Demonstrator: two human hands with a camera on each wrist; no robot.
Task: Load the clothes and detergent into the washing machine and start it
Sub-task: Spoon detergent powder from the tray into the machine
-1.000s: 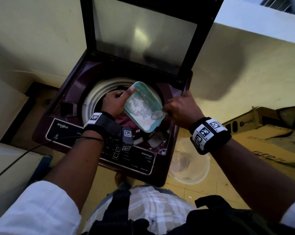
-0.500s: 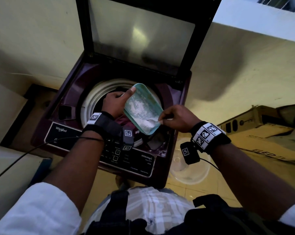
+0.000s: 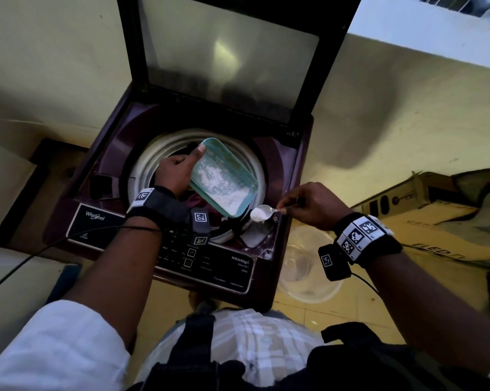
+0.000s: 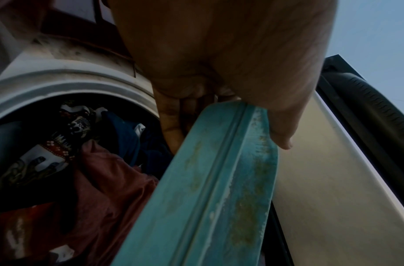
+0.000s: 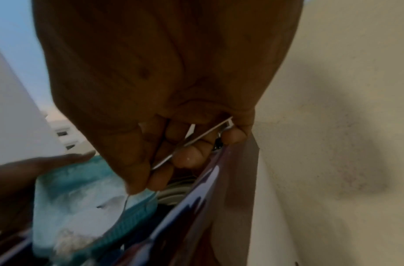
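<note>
A person's right hand (image 3: pixel 311 206) pinches the handle of a metal spoon (image 3: pixel 263 213) heaped with white detergent powder, the bowl hovering over a small powder-dusted tray (image 3: pixel 256 235) at the front right corner of the washing machine (image 3: pixel 119 142). The left hand (image 3: pixel 176 173) grips the near edge of a teal dish (image 3: pixel 224 179), thumb on the rim and fingers curled beneath, holding it tilted above the open drum (image 3: pixel 145 167), with more powder gathered at its lower end. Clothes (image 4: pixel 100 178), red, dark blue and patterned, already lie in the drum. The lid (image 3: pixel 226 52) stands raised at the back; the control panel (image 3: pixel 224 266) waits untouched at the front.

The risk appears to lie in the heaped spoon: a jolt or a quick turn of the wrist could scatter powder over the maroon top, where some already lies. The slanted dish could also shed its loose pile onto the clothes if tipped further. A clear bowl (image 3: pixel 305 266) sits on the floor beside the machine.
</note>
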